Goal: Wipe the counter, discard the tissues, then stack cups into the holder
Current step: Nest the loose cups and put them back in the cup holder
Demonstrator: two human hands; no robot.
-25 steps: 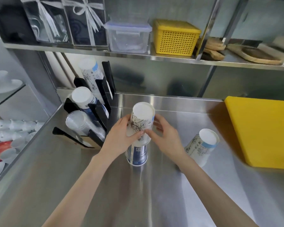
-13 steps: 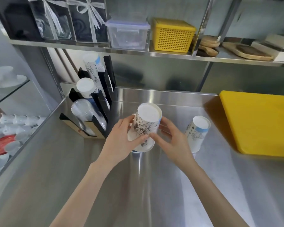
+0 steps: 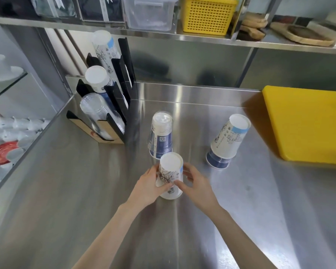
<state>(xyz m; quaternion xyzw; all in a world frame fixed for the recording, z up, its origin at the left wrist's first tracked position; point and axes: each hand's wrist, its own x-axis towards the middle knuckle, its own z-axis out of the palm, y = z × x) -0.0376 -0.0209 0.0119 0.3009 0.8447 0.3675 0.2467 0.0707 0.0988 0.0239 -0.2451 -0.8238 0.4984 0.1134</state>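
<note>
Both hands hold an upside-down white paper cup with a black drawing point(image 3: 170, 173) low over the steel counter point(image 3: 70, 187); my left hand point(image 3: 150, 186) grips its left side and my right hand point(image 3: 196, 185) its right. Just behind it stands an inverted stack with a clear plastic cup over blue-printed cups point(image 3: 160, 134). Another inverted stack of paper cups point(image 3: 228, 141) stands to the right. The black cup holder point(image 3: 116, 105) at the back left carries three tilted columns of cups.
A yellow cutting board point(image 3: 306, 125) lies at the right. A shelf point(image 3: 182, 36) above holds a yellow basket, a clear box and wooden boards. A lower level left of the counter edge holds white crockery point(image 3: 12, 127).
Both hands lifted the drawn paper cup off the blue stack and brought it toward me, lower and nearer. The stack it came from now stands uncovered behind it.
</note>
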